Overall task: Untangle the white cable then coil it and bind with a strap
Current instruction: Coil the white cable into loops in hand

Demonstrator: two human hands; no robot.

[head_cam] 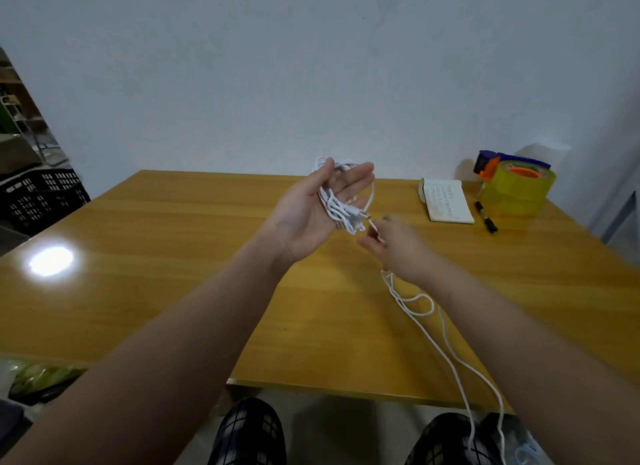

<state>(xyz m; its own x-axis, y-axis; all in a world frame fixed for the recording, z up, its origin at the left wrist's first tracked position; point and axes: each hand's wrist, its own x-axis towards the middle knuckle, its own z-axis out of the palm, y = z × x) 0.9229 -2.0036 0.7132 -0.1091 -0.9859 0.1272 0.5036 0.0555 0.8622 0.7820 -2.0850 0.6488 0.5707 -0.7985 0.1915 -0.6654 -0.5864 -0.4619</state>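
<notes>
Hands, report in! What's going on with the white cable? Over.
Left hand open, white cable bundle across palm. Right hand pinches a strand. Loose tail hangs off table. Nothing blocking.

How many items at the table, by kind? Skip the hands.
white cable: 1, looped on the left hand, tail hanging off the table at its near edge
notebook: 1
black pen: 1
tape dispenser with a yellow roll: 1
Total: 4
</notes>
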